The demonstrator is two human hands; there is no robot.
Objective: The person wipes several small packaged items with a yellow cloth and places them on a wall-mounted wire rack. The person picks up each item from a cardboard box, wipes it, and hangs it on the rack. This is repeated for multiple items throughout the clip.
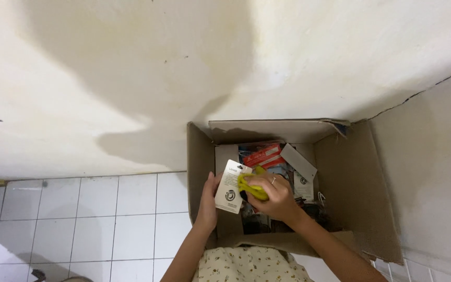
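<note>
Two bare hands work over an open brown cardboard box [351, 183] against a cream wall. Left hand [208, 201] pinches the edge of a flat white packaging card [232, 186]. Right hand [276, 198] is clenched around a yellow-green looped cord [250, 187] attached to that card. Just beyond the grasp, inside the box, lie a red carton [262, 155] and a grey card [298, 162]. White floor tiles [79, 219] spread left of the left hand.

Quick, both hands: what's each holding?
Left hand: closed on the white card package.
Right hand: closed on the yellow item, over the cardboard box.
</note>
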